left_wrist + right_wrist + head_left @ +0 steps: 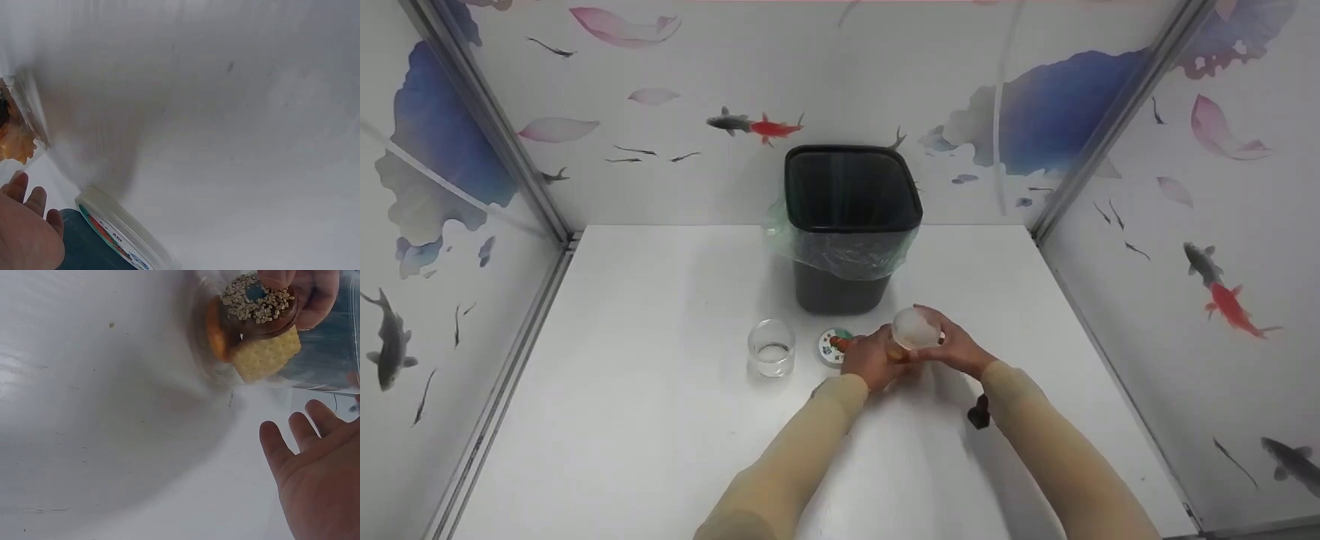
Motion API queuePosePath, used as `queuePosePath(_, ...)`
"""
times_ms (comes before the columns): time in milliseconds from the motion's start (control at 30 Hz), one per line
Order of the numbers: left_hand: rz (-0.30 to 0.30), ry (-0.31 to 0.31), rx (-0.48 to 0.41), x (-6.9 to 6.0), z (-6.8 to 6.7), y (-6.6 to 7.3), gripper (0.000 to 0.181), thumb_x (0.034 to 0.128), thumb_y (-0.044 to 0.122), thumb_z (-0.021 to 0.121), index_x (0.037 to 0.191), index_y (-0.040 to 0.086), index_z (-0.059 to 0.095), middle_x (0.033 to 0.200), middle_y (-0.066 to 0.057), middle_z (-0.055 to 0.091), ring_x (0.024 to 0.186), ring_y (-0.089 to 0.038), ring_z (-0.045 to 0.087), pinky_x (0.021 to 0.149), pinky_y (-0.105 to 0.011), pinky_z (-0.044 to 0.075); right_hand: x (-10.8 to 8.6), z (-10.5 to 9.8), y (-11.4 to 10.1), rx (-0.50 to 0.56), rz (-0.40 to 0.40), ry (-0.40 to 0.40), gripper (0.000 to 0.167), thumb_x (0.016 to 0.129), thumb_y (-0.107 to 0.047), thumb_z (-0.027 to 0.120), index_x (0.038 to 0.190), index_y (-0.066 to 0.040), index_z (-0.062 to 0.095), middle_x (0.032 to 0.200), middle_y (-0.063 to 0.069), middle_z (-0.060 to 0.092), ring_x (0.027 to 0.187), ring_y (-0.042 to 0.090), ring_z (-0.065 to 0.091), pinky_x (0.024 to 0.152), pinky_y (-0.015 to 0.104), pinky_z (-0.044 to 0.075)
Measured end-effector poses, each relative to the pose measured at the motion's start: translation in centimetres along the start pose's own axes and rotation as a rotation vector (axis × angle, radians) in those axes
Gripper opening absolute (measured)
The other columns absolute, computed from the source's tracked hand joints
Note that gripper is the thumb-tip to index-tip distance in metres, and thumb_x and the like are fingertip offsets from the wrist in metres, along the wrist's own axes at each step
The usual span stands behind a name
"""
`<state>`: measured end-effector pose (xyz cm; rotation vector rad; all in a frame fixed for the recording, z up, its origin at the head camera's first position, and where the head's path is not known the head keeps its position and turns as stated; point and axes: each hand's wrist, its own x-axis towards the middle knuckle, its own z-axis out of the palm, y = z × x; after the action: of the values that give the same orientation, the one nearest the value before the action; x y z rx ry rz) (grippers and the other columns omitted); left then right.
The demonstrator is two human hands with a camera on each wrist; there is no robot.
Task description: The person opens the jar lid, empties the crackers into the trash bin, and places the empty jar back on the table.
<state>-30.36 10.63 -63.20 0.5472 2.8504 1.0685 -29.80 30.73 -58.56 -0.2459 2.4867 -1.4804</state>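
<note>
Both hands hold a clear jar, tilted above the white table. Its pale round end faces up; whether that is a cover cannot be told. My right hand grips it near that end, with three fingers spread clear of the wall. My left hand holds the other end, partly hidden. Inside lie a nut-topped chocolate doughnut, a square cracker and an orange-coloured piece. Beside the left hand, a round lid with a printed label lies on the table.
Left of the lid stands a second clear jar. Behind it, a black bin with a pale green plastic liner stands near the back wall. Printed wall panels enclose the white table at the back and sides.
</note>
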Motion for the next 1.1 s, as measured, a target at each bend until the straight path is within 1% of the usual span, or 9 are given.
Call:
queuePosePath(200, -0.009, -0.003, -0.006, 0.0, -0.1, 0.1, 0.081, 0.0769, 0.056, 0.080, 0.141, 0.018, 0.050, 0.128, 0.002, 0.065, 0.112, -0.022, 0.059, 0.100, -0.041, 0.045, -1.0, 1.2, -0.3, 0.033, -0.019, 0.099, 0.101, 0.080, -0.020, 0.085, 0.158, -0.010, 0.023, 0.153, 0.016, 0.037, 0.136, 0.038, 0.037, 0.112, 0.063, 0.023)
queuePosePath(333, 0.006, 0.013, 0.013, 0.2, -0.2, -0.1, 0.084, 0.0741, 0.060, 0.080, 0.140, 0.017, 0.052, 0.126, 0.001, 0.066, 0.112, -0.022, 0.060, 0.100, -0.041, 0.045, -2.3, 2.3, -2.5, 0.075, -0.028, 0.162, 0.101, 0.080, -0.017, 0.085, 0.157, -0.002, 0.021, 0.152, 0.021, 0.035, 0.137, 0.038, 0.036, 0.114, 0.060, 0.022)
queuePosePath(467, 0.023, 0.022, 0.027, 0.2, 0.0, -0.3, 0.085, 0.0737, 0.061, 0.080, 0.139, 0.015, 0.052, 0.124, -0.001, 0.067, 0.111, -0.022, 0.062, 0.101, -0.041, 0.045, -3.0, 3.3, -4.1, 0.091, -0.019, 0.234, 0.095, 0.081, -0.016, 0.085, 0.153, 0.002, 0.026, 0.149, 0.023, 0.039, 0.133, 0.039, 0.039, 0.109, 0.060, 0.030)
queuePosePath(533, 0.029, 0.018, 0.029, 0.3, 0.2, -0.4, 0.085, 0.0737, 0.062, 0.080, 0.138, 0.015, 0.052, 0.122, -0.002, 0.067, 0.110, -0.022, 0.062, 0.100, -0.041, 0.045, -2.6, 3.7, -3.1, 0.081, 0.003, 0.280, 0.095, 0.078, -0.022, 0.087, 0.152, -0.002, 0.031, 0.147, 0.020, 0.042, 0.131, 0.037, 0.042, 0.107, 0.059, 0.033)
queuePosePath(600, 0.030, 0.019, 0.032, 0.3, 0.3, -0.4, 0.083, 0.0738, 0.063, 0.079, 0.137, 0.015, 0.053, 0.120, -0.002, 0.068, 0.108, -0.023, 0.062, 0.099, -0.041, 0.045, -2.0, 3.7, -1.8, 0.079, 0.016, 0.298, 0.096, 0.076, -0.028, 0.089, 0.151, -0.006, 0.034, 0.146, 0.017, 0.044, 0.130, 0.036, 0.043, 0.106, 0.058, 0.034)
queuePosePath(700, 0.028, 0.022, 0.041, 0.3, 0.4, -0.3, 0.081, 0.0745, 0.062, 0.079, 0.136, 0.016, 0.054, 0.120, -0.002, 0.068, 0.107, -0.023, 0.062, 0.097, -0.041, 0.046, -1.1, 2.9, -0.3, 0.073, 0.021, 0.267, 0.097, 0.074, -0.031, 0.090, 0.152, -0.010, 0.036, 0.147, 0.015, 0.044, 0.129, 0.036, 0.043, 0.106, 0.058, 0.034)
queuePosePath(933, 0.068, 0.018, 0.026, 0.1, 0.1, -0.2, 0.072, 0.0779, 0.052, 0.082, 0.134, 0.017, 0.054, 0.123, 0.002, 0.067, 0.110, -0.020, 0.062, 0.100, -0.041, 0.044, -1.6, 0.3, -2.8, 0.136, -0.018, 0.012, 0.089, 0.081, -0.011, 0.082, 0.154, -0.005, 0.032, 0.149, 0.025, 0.040, 0.133, 0.048, 0.036, 0.107, 0.064, 0.028)
queuePosePath(1000, 0.073, 0.016, 0.024, 0.1, 0.0, -0.2, 0.070, 0.0783, 0.051, 0.082, 0.133, 0.017, 0.055, 0.123, 0.002, 0.067, 0.111, -0.019, 0.062, 0.100, -0.039, 0.044, -1.6, 0.0, -3.3, 0.141, -0.020, -0.027, 0.088, 0.081, -0.010, 0.081, 0.154, -0.004, 0.032, 0.149, 0.025, 0.039, 0.133, 0.048, 0.035, 0.107, 0.065, 0.027)
queuePosePath(1100, 0.058, 0.007, 0.023, 0.2, 0.0, -0.3, 0.071, 0.0792, 0.052, 0.081, 0.135, 0.017, 0.053, 0.125, 0.002, 0.066, 0.111, -0.019, 0.061, 0.100, -0.039, 0.044, -1.5, -0.2, -3.6, 0.106, -0.020, -0.045, 0.087, 0.081, -0.011, 0.081, 0.154, -0.004, 0.033, 0.149, 0.024, 0.041, 0.133, 0.046, 0.036, 0.107, 0.064, 0.027)
